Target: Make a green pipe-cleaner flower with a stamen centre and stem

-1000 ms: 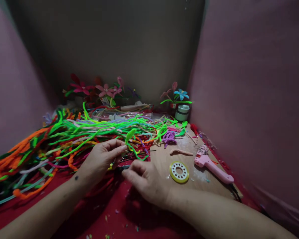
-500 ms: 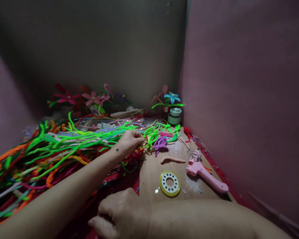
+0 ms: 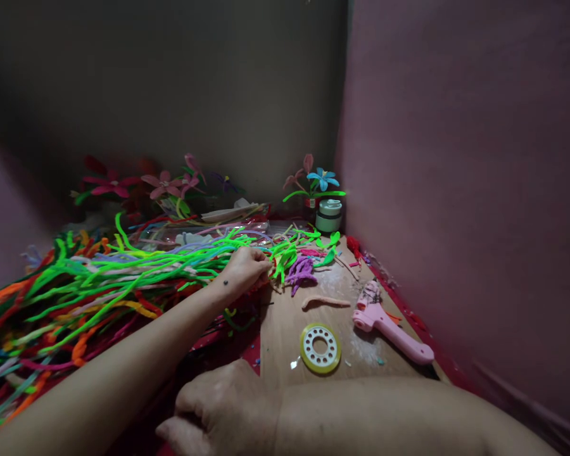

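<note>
Though near purple strands (image 3: 301, 272), green stems (image 3: 285, 258) just beside left fingers (image 3: 261, 258)

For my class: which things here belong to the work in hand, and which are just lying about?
Likely in the work:
green pieces, at the fingertips of the left hand
coloured fuzzy stems, piled beside that hand

Seemingly just lying about, touched by neither the left nor the right hand:
tape roll
pink glue gun
lidded jar
blue flower
</note>
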The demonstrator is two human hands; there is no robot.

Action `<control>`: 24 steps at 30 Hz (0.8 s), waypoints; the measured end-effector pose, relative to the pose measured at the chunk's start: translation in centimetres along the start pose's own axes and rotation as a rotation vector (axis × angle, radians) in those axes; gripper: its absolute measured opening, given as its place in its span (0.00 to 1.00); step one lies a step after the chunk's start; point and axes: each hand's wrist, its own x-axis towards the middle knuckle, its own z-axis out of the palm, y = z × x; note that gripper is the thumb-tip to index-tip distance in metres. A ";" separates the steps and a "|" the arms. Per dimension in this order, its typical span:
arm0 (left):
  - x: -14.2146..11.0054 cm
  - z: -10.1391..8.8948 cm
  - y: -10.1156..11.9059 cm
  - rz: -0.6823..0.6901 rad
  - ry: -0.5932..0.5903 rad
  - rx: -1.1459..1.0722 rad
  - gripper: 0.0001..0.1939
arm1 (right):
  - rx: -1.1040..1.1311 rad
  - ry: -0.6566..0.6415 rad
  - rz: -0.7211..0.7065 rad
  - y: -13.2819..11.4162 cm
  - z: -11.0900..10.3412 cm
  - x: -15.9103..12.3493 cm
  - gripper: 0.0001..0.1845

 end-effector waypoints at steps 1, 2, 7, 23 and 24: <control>0.1 0.1 -0.1 -0.005 -0.004 0.010 0.08 | -0.003 -0.002 -0.002 0.0 0.0 0.0 0.15; 0.2 0.2 -0.3 -0.010 -0.008 0.022 0.08 | -0.004 -0.001 -0.005 0.0 0.1 0.0 0.15; 0.9 0.5 -0.8 -0.035 -0.043 0.095 0.09 | 0.010 0.031 -0.014 0.2 0.4 0.0 0.14; 2.2 0.9 -1.0 -0.059 -0.065 0.072 0.15 | 0.028 0.081 0.006 0.3 0.7 -0.1 0.14; 2.0 0.8 -1.0 -0.052 -0.063 0.060 0.15 | 0.034 0.083 0.005 0.3 0.7 -0.1 0.14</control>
